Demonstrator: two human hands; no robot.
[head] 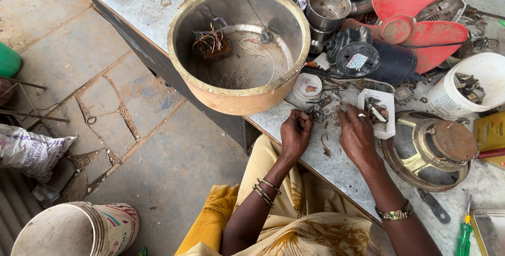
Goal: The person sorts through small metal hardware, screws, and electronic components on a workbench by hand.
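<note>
Small metal parts (322, 112) lie between left hand (295, 132) and right hand (355, 132).

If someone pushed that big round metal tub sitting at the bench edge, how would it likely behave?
The metal tub looks rigid and thin-walled, so probably light for its size. It overhangs the workbench edge, so a push outward might tip it. The wires inside would likely shift.
</note>
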